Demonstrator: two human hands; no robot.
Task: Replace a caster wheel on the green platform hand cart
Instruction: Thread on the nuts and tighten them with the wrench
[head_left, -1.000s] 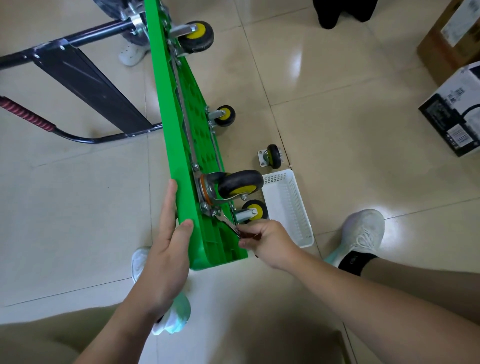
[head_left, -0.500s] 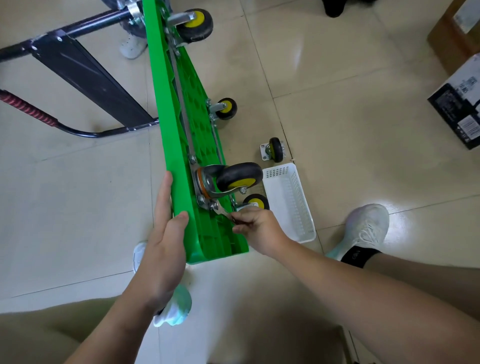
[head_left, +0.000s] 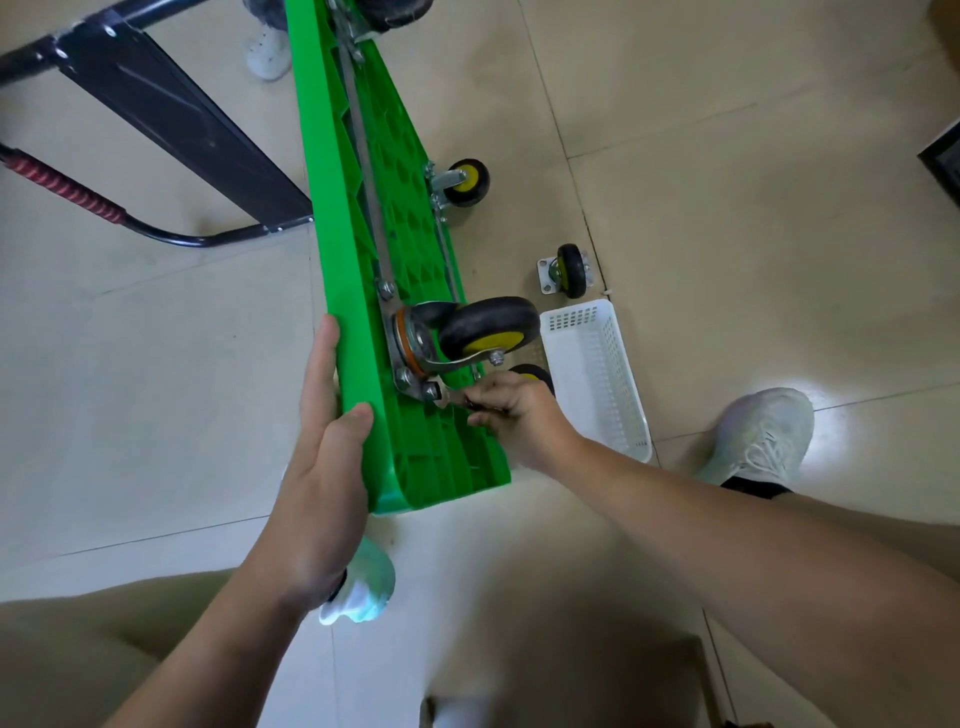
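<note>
The green platform cart (head_left: 353, 218) stands on its long edge on the tiled floor, underside to the right. A black caster with a yellow hub (head_left: 491, 327) sits bolted near the cart's near end. My left hand (head_left: 324, 441) grips the cart's upper edge, thumb hooked over the underside. My right hand (head_left: 506, 410) pinches a small metal wrench (head_left: 448, 397) whose head sits on a nut at the caster's mounting plate. A loose caster (head_left: 569, 270) lies on the floor to the right.
A white perforated basket (head_left: 597, 384) lies on the floor beside the cart. The cart's black folded handle with its red grip (head_left: 67, 189) stretches left. My shoes (head_left: 763, 431) flank the cart's near end. Another person's white shoe (head_left: 267, 52) shows at the top.
The view has tilted down and moved closer. My right hand has swung the wrench slightly upward toward the caster plate. My left hand keeps the same hold on the cart's edge.
</note>
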